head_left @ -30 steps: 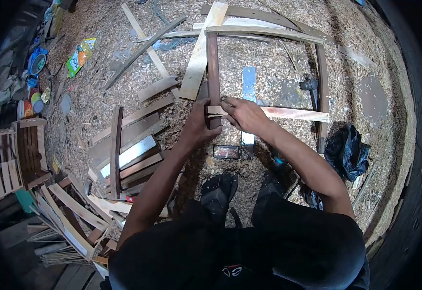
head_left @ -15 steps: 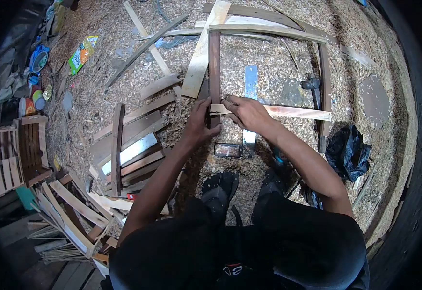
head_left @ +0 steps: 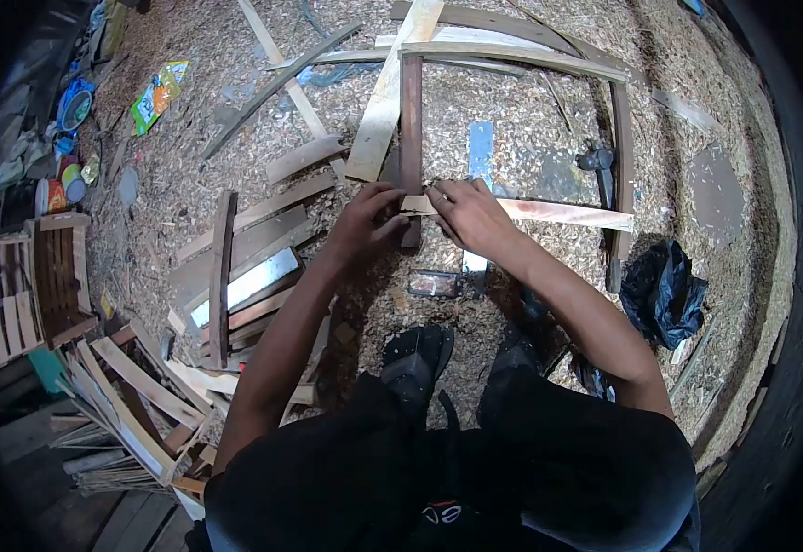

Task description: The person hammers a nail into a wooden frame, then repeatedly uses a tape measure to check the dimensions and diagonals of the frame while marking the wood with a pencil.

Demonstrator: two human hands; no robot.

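Note:
A pale wooden slat (head_left: 562, 212) lies across a wooden frame, from its dark left rail (head_left: 411, 115) to its right rail (head_left: 621, 138). My left hand (head_left: 363, 221) is at the slat's left end, fingers curled and thumb below, closed about that end beside the dark rail. Just right of the rail, my right hand (head_left: 477, 219) grips the same slat with bent fingers over its top edge. The fingertips of both hands are partly hidden. A weathered top bar (head_left: 521, 57) joins the two rails at the far side. The hammer (head_left: 596, 161) rests against the right rail.
Wood shavings cover the ground. Loose boards (head_left: 268, 230) lie to the left, near slatted crates (head_left: 57, 276). A metal-looking strip (head_left: 481, 152) and a phone-like dark rectangle (head_left: 434, 283) lie in front of me. A black plastic bag (head_left: 664, 294) sits at right.
My left hand has shifted slightly left, its thumb rising from the dark rail toward the slat's end. My right hand stays on the slat, moved slightly. The view has shifted a little.

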